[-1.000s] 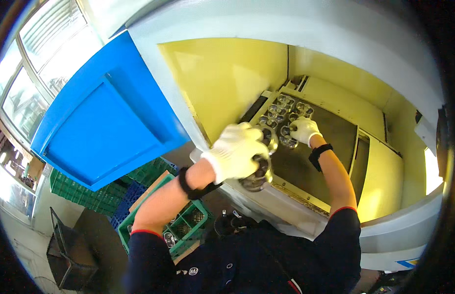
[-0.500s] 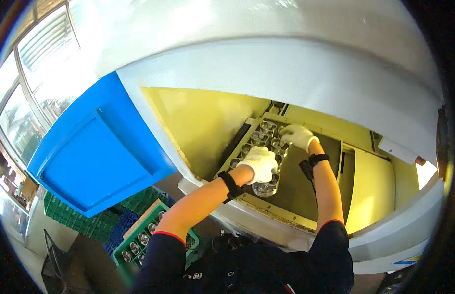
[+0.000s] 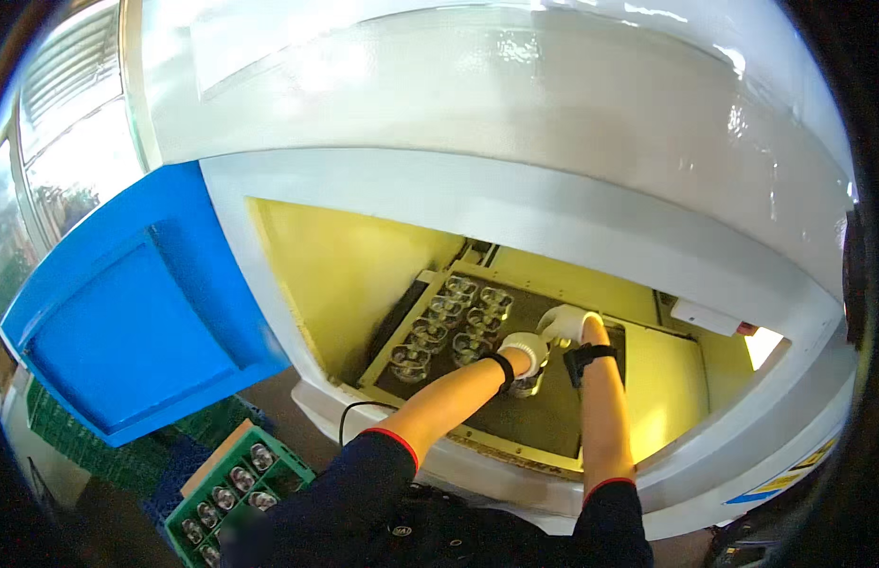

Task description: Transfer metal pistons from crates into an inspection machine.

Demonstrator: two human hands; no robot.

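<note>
Both hands, in white gloves, are close together inside the machine's yellow chamber. My left hand [image 3: 528,352] is closed over a shiny, round, piston-like metal part [image 3: 527,386], its fingertips largely hidden behind the wrist. Just right of it and farther in, my right hand [image 3: 565,324] has its fingers curled down; what lies under them is hidden. Left of the hands, several more of the metal parts [image 3: 410,362] stand in rows on a dark flat table [image 3: 496,409] with a yellowish frame.
A blue door [image 3: 127,322] hangs swung out at the left of the opening. Below it a green crate [image 3: 302,466] carries several metal parts, near stacked green crates [image 3: 80,431]. The machine's pale front edge [image 3: 364,421] runs under my forearms. A white box [image 3: 709,315] sits at the chamber's right.
My hands have drawn together farther right over the table, away from the rows of parts. My view has shifted, so the rows by the left side now show uncovered.
</note>
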